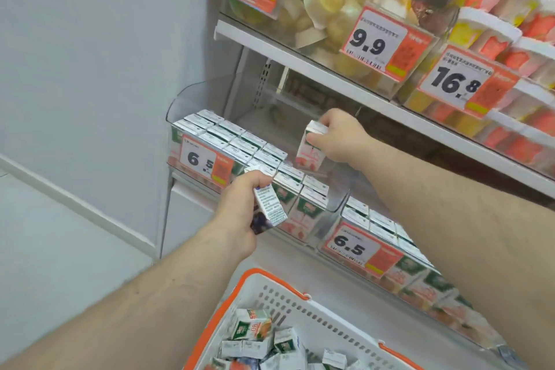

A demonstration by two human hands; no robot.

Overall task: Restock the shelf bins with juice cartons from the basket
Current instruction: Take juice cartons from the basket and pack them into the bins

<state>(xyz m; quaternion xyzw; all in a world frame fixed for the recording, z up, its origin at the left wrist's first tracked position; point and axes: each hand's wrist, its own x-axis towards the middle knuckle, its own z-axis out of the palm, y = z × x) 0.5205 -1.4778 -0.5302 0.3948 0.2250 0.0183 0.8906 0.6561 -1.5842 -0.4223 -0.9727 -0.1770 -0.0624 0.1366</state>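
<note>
My right hand [336, 137] grips a pink juice carton [309, 147] by its top, holding it above the back of the clear shelf bin [186, 99], which holds several rows of cartons [240, 141]. In front of that bin, my left hand [240, 204] grips another small carton [268, 207], tilted, with its printed side facing me. Below stands a white basket with an orange rim [261, 275], and several loose juice cartons [270, 345] lie in it.
A second bin of cartons [390, 231] with a 6.5 price tag sits to the right on the same shelf. The shelf above [300, 60] carries fruit cups and tubs with price tags. A plain wall [90, 69] is to the left.
</note>
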